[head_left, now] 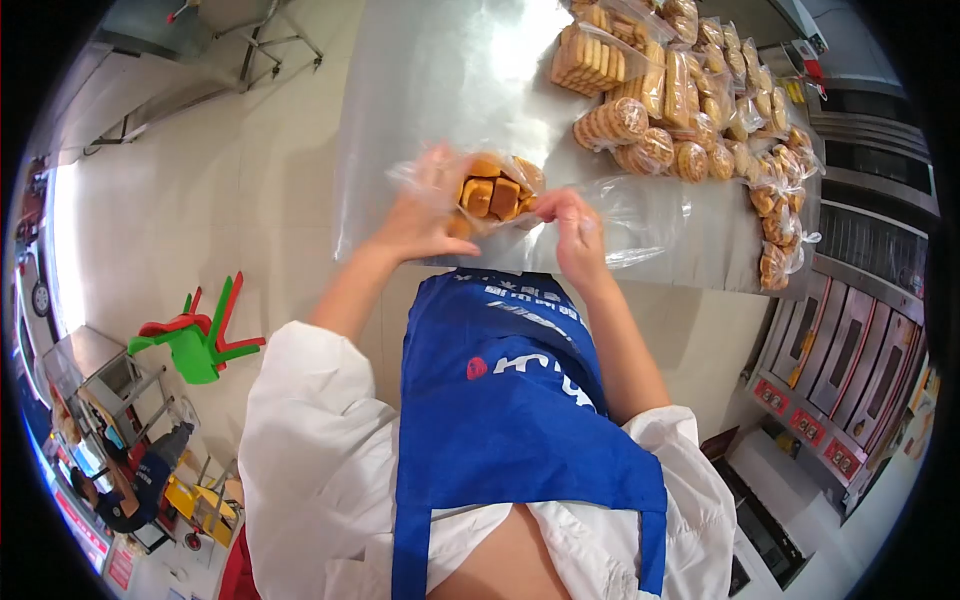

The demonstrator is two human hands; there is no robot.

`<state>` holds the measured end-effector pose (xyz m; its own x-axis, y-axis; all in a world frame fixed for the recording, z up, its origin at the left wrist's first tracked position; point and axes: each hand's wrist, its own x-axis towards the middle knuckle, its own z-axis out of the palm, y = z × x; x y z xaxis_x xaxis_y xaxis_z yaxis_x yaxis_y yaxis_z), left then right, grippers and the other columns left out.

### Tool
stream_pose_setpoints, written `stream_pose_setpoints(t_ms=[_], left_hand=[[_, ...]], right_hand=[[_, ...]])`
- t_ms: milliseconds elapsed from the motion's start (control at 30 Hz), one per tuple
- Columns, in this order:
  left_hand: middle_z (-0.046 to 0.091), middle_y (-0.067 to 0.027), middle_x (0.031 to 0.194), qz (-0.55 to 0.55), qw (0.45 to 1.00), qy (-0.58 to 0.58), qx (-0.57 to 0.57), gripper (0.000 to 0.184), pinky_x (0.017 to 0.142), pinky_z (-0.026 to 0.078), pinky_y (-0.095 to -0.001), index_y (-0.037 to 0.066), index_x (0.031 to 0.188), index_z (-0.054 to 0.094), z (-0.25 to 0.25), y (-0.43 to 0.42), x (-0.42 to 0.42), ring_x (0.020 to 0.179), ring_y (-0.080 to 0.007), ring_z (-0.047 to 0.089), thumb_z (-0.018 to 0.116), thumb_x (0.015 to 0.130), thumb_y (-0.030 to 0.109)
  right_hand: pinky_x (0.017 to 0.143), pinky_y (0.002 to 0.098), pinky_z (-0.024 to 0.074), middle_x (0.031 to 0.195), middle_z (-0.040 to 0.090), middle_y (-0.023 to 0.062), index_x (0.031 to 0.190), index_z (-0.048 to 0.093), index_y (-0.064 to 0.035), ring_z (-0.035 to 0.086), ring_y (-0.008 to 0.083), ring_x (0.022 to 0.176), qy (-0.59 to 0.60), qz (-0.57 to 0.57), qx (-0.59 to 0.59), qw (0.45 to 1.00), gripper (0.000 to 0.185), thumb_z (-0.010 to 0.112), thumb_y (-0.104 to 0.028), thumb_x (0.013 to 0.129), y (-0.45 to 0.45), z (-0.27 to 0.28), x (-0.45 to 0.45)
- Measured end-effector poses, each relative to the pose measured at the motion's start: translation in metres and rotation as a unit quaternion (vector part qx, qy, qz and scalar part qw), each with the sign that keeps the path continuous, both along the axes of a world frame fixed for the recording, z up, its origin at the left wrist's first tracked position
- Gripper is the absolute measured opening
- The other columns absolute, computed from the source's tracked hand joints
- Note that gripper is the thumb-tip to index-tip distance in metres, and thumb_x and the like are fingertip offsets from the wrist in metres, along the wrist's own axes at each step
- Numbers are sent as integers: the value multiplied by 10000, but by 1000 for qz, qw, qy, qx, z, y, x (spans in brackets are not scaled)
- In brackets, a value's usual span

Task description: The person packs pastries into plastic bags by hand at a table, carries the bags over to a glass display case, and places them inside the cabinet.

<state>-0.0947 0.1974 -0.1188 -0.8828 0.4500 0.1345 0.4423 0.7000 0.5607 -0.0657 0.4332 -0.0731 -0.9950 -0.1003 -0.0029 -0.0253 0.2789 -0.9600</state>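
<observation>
A clear plastic bag (pixel 527 172) of golden-brown bread pieces (pixel 492 197) sits on the metal table near its front edge. My left hand (pixel 420 212) is against the bag's left side, with the thumb out and the fingers stretched forward, blurred by motion. On the right side, my right hand (pixel 577 230) has its fingers pinched together at the bag's edge. A clear plastic sheet or bag (pixel 640 222) lies flat on the table just right of that hand.
Many bagged breads and biscuits (pixel 690 100) crowd the right of the metal table (pixel 430 70). Ovens (pixel 840 340) stand farther right. Green and red stools (pixel 195 340) are on the floor at left. A person (pixel 135 485) is at the lower left.
</observation>
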Motion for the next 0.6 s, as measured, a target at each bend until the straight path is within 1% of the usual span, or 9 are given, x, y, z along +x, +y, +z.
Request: stream_pose_setpoints(t_ms=[133, 200, 233, 267, 333, 367, 467, 533, 600], left_hand=[[322, -139, 1456, -97, 993, 67, 22, 793, 1060, 339, -458, 138, 1347, 465, -13, 45, -13, 1335, -333, 325, 788, 659, 364], [485, -85, 1344, -129, 991, 9, 39, 600, 1074, 313, -480, 145, 1222, 581, -49, 39, -20, 1278, -313, 412, 761, 679, 327], [611, -45, 1182, -127, 987, 48, 82, 400, 1058, 328, -486, 132, 1045, 652, -30, 40, -19, 1198, -284, 507, 742, 684, 278], [611, -45, 1182, -144, 985, 50, 86, 400, 1058, 328, -486, 132, 1045, 652, -13, 40, -14, 1198, -284, 507, 742, 684, 278], [645, -50, 1094, -129, 981, 20, 143, 267, 1049, 333, -475, 109, 961, 648, 20, 41, -3, 1122, -273, 562, 692, 754, 271], [645, -50, 1094, -138, 980, 21, 145, 267, 1049, 333, -475, 109, 961, 648, 35, 48, 2, 1122, -273, 562, 692, 754, 271], [650, -61, 1029, -161, 960, 7, 227, 219, 1029, 357, -445, 75, 922, 619, 79, 78, 15, 1062, -253, 589, 576, 894, 288], [638, -130, 1114, -71, 871, -299, 385, 407, 1020, 382, -409, 22, 1050, 606, 102, 106, 24, 1111, -281, 569, 318, 1020, 307], [640, -102, 1007, -20, 846, -370, 383, 360, 963, 429, -361, 54, 914, 582, 91, 132, 12, 1058, -202, 576, 340, 1024, 296]], right_hand=[[743, 320, 465, 820, 614, 101, 823, 593, 3, 571, 215, 781, 76, 85, 56, 992, 231, 428, -113, 937, -27, 1, -8], [781, 337, 461, 873, 609, 115, 870, 587, 0, 570, 232, 836, 104, 93, 48, 989, 167, 476, -119, 907, -39, 14, -9], [818, 354, 457, 926, 604, 129, 916, 582, -3, 569, 250, 890, 130, 113, 36, 984, 142, 524, -125, 876, -35, 23, -10], [818, 354, 457, 926, 604, 129, 916, 582, -3, 569, 250, 890, 131, 96, 43, 986, 142, 524, -125, 876, -26, 38, -7], [914, 379, 422, 1095, 567, 139, 1077, 545, -16, 536, 273, 1053, 168, 52, 43, 983, 305, 600, -197, 838, -8, 66, 2], [975, 378, 381, 1237, 510, 136, 1222, 480, -36, 471, 254, 1188, 151, 52, 55, 986, 516, 652, -282, 802, 16, 70, 6], [1003, 376, 368, 1320, 503, 145, 1329, 438, -6, 471, 240, 1219, -21, -4, -67, 998, 731, 531, -547, 846, 92, 46, 13], [1003, 372, 379, 1315, 507, 129, 1327, 456, -14, 480, 231, 1208, -74, 15, -128, 989, 682, 525, -499, 852, 130, 35, 24], [1004, 367, 389, 1310, 512, 114, 1325, 475, -22, 490, 223, 1198, -128, 36, -189, 973, 635, 519, -451, 859, 153, 36, 32]])
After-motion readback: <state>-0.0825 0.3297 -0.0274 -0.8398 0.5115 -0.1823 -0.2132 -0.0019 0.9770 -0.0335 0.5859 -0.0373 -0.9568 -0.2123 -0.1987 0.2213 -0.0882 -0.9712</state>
